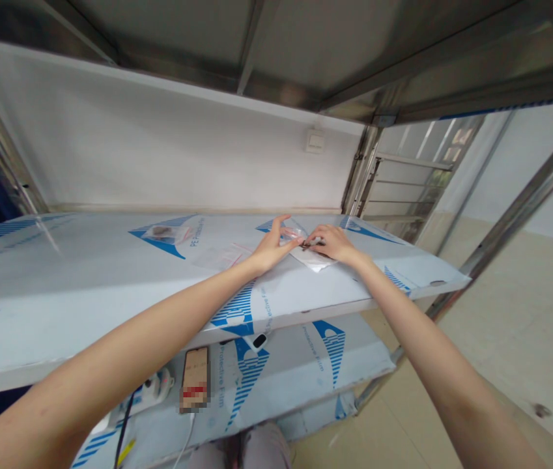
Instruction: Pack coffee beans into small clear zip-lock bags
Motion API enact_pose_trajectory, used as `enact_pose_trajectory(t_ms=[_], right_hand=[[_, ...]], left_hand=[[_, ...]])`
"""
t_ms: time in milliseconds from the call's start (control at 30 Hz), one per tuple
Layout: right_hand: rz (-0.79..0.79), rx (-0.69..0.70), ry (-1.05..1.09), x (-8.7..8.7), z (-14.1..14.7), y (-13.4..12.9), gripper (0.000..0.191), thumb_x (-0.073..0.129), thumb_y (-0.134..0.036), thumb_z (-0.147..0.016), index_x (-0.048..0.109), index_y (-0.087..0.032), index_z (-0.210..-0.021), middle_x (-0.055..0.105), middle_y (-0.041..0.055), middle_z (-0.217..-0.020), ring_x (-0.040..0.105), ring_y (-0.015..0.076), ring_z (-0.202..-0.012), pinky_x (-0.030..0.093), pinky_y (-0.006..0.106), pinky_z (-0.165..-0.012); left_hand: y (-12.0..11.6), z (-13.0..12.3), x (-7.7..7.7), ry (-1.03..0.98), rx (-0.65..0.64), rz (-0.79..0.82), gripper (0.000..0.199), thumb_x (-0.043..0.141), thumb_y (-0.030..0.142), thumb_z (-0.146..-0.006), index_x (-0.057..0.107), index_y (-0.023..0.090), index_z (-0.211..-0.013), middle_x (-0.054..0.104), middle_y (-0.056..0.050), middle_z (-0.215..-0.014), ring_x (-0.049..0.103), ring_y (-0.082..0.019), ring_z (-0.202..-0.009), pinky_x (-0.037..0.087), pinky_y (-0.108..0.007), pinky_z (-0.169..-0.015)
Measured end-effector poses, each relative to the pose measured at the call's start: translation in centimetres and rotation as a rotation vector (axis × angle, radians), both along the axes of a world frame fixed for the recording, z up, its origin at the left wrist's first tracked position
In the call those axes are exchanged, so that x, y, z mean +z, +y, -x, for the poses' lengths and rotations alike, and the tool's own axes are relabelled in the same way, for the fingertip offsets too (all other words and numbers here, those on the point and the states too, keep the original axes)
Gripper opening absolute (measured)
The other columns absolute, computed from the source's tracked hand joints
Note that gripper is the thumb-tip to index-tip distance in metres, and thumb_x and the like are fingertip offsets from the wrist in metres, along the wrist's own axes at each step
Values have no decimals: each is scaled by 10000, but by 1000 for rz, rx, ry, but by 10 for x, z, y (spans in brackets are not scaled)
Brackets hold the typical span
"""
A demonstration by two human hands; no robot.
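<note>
My left hand (273,249) is at the back of the upper shelf, index finger stretched out, thumb and other fingers around a small clear plastic bag (296,233). Facing it, my right hand (331,242) has its fingers bent and pinched at some small dark brown pieces (305,246), whose kind is too small to make out. Under the hands lies a white sheet or packet (318,262). Left of my left hand, a flat clear zip bag (222,256) rests on the film. Farther left is another clear bag (163,232) with something dark inside.
The shelf (85,286) wears blue-printed protective film. Metal decking (183,39) hangs overhead, with steel posts (515,208) at the sides. On the lower shelf are a phone (195,378) with a cable, a white device with a dark screen (259,341) and a power strip (152,391).
</note>
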State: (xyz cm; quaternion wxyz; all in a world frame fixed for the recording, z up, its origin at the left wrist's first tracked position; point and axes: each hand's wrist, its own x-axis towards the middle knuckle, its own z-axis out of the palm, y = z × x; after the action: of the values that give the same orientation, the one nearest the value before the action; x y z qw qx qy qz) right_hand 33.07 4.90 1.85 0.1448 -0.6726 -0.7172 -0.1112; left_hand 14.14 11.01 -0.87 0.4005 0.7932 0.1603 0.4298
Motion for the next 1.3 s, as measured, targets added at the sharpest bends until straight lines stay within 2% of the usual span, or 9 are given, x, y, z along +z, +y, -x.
enact_pose_trajectory(t_ms=[233,500,600,700,800,867,1000,1133,1300], right_hand=[[59,32,-50,-6,3,8,183,570,-226,-809,698,-225,-941,618,70,-1047,531,242,-1019,349,374,-856],[102,9,-52,0,10,11,145,577,-168,-771,704,-199,-833,665,73,-960,553,246,-1002,366,375,-863],[84,49,55,2,6,15,110,598,-170,-743,702,-191,-773,685,66,-897,593,223,-906,402,337,-821],[0,125,338,6,0,18,95,615,-227,-731,692,-185,-767,693,61,-869,614,190,-821,435,309,-773],[-114,246,636,17,2,15,180,635,-321,-711,679,-171,-799,691,67,-879,612,184,-827,444,320,-772],[-141,328,740,25,9,10,247,651,-376,-689,672,-163,-812,687,71,-888,607,186,-833,443,332,-777],[-100,409,759,33,27,3,232,669,-359,-670,669,-163,-794,682,67,-875,601,184,-834,435,335,-796],[-73,410,711,27,35,3,200,658,-344,-684,666,-162,-764,674,56,-855,593,179,-823,429,324,-804],[14,395,765,21,31,5,268,634,-406,-706,672,-165,-814,677,49,-855,596,173,-791,441,314,-768]], left_hand=[[2,2,1,-4,7,0,673,582,379,-780,273,105,-1312,605,-133,-1036,560,-233,-1023,369,-413,-961],[3,3,1,-12,6,6,620,573,367,-787,281,152,-1290,612,-104,-1019,559,-222,-1023,363,-415,-966],[4,4,1,-24,2,2,622,571,369,-786,281,143,-1288,608,-107,-1017,558,-218,-1022,352,-412,-980],[4,5,1,-16,-8,1,646,576,405,-781,279,149,-1295,602,-107,-1033,551,-223,-1033,346,-421,-988],[3,5,1,19,-21,9,670,575,435,-778,278,147,-1306,602,-112,-1040,551,-235,-1033,357,-432,-977],[1,5,1,35,-24,5,681,574,451,-775,279,148,-1310,601,-117,-1054,548,-243,-1040,365,-436,-967],[-3,3,1,22,-24,0,679,590,459,-764,288,171,-1299,600,-115,-1091,542,-248,-1060,352,-447,-978],[-5,3,2,6,-38,3,648,599,434,-761,299,183,-1277,590,-121,-1132,527,-253,-1100,340,-461,-989],[-3,4,2,15,-23,-19,635,604,426,-760,308,194,-1271,590,-123,-1135,520,-261,-1112,328,-482,-994]])
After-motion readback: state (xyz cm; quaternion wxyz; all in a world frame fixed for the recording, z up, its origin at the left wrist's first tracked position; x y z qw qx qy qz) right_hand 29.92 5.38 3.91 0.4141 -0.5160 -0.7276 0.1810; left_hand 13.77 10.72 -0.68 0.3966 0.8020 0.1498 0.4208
